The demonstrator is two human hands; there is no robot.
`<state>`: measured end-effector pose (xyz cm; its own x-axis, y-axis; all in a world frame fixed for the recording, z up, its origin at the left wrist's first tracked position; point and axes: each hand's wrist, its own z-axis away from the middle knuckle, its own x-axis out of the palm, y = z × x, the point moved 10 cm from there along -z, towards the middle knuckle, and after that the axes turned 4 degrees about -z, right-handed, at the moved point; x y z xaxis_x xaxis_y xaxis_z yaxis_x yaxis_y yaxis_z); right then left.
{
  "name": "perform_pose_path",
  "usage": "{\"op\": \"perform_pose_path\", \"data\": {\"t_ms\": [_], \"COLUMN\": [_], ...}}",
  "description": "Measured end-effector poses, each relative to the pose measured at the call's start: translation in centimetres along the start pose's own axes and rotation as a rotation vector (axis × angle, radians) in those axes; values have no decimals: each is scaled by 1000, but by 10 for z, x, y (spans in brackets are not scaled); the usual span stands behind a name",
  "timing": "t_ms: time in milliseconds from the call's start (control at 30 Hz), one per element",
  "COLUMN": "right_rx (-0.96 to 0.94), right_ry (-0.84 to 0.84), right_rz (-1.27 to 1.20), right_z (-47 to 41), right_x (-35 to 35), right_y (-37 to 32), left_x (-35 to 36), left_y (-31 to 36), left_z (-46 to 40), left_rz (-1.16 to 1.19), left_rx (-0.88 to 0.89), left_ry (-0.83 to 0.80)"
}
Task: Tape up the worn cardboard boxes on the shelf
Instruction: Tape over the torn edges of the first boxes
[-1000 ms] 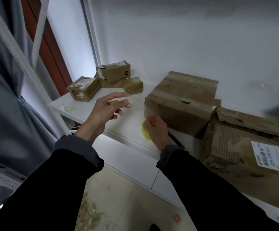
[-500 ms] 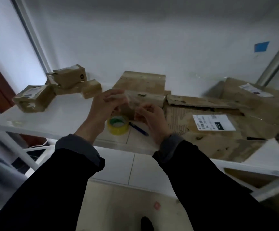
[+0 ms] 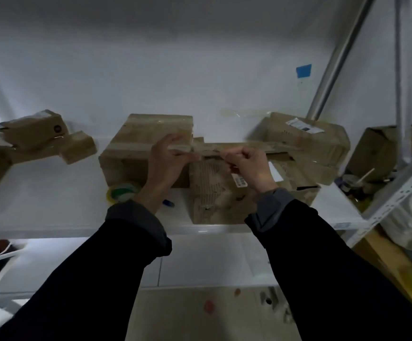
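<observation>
Both hands moved apart since earlier; left hand [image 3: 169, 158] and right hand [image 3: 248, 163] each pinch an end of a clear tape strip [image 3: 201, 150], stretched over the torn brown cardboard box [image 3: 214, 193] on the white shelf [image 3: 52, 205]; yellow tape roll [image 3: 121, 191] below left wrist.

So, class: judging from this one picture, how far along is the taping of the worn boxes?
Done: the box at the back already shows a tape band. In hand: both hands, left and right, pinch a clear tape strip stretched over the torn box. Left: sticking it down; the small boxes look untouched.
</observation>
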<state>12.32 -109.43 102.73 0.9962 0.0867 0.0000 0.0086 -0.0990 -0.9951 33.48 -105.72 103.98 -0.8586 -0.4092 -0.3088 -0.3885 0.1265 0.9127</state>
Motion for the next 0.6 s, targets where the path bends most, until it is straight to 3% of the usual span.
{"op": "perform_pose_path", "data": {"t_ms": [133, 267, 467, 600], "right_rx": [-16, -71, -21, 0], "right_ry": [37, 153, -96, -237], "right_rz": [147, 97, -6, 122], "right_z": [-17, -40, -72, -92], "right_x": [-56, -135, -172, -187], "right_y": [1, -8, -9, -2], "left_x": [52, 95, 200, 255], "left_y": [14, 17, 51, 35], "left_z": [-6, -3, 20, 22], "left_rz": [-93, -179, -287, -517], "left_rx": [17, 22, 235, 290], "left_ry": [-85, -141, -376, -479]}}
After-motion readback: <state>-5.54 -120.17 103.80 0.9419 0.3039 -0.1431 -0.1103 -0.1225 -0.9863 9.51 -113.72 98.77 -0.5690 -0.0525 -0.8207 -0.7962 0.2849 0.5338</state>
